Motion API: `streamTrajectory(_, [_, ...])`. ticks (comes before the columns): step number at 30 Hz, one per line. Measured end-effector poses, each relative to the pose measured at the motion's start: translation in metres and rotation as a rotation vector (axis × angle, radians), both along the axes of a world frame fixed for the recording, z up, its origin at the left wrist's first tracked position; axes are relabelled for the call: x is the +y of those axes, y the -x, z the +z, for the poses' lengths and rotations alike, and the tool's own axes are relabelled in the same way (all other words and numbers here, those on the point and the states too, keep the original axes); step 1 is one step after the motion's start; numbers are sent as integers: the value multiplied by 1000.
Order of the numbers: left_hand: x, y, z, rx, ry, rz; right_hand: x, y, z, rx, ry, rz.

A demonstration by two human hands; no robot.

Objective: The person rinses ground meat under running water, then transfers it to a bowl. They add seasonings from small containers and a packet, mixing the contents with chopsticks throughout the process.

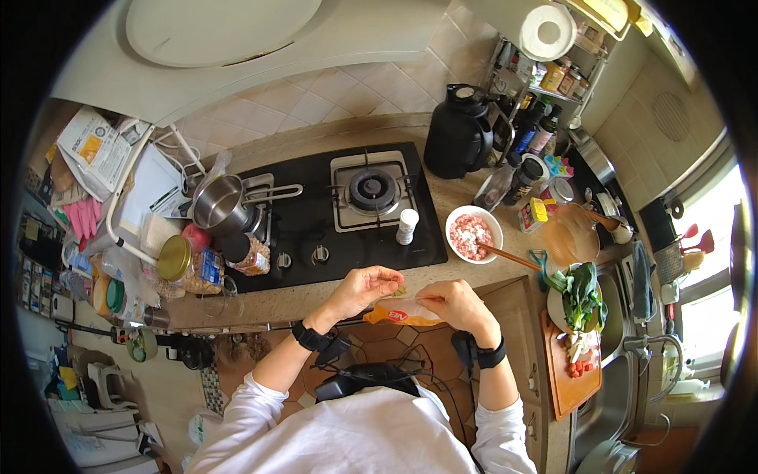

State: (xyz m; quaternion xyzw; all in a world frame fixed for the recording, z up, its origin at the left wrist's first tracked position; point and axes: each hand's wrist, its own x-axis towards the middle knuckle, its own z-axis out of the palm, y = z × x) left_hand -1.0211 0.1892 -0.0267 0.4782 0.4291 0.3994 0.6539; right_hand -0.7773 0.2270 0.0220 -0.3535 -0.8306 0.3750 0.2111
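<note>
My right hand (456, 303) pinches the top edge of an orange and clear plastic bag (408, 314) with a red logo, in front of the counter's edge. Just left of it, my left hand (362, 291) has its thumb and fingers closed around a small greenish piece (400, 290); whether this belongs to the bag cannot be made out. Beyond my right hand, a white bowl (499, 222) holds pink minced meat (468, 232) topped with white powder, with wooden chopsticks (510, 258) leaning out. A small white-capped shaker (407, 226) stands on the black hob's near right corner.
A black gas hob (308, 237) bears a steel saucepan (218, 204). Behind the bowl are a black thermal jug (456, 133) and several bottles. To the right, leafy greens (580, 299) top a dish beside an orange cutting board (571, 394) and sink (610, 379). Jars (174, 259) crowd the left.
</note>
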Motion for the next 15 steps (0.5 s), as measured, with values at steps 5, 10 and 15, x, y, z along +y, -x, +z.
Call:
streamTrajectory(5, [-15,1,5,-18,-68,72,4,13,4,-22,11,44])
streamTrajectory(10, [-22,0,5,11,-119,126,6,23,9,-35,18,76])
streamTrajectory(15, [-25,5,6,92,-211,118,7,29,16,76,77,63])
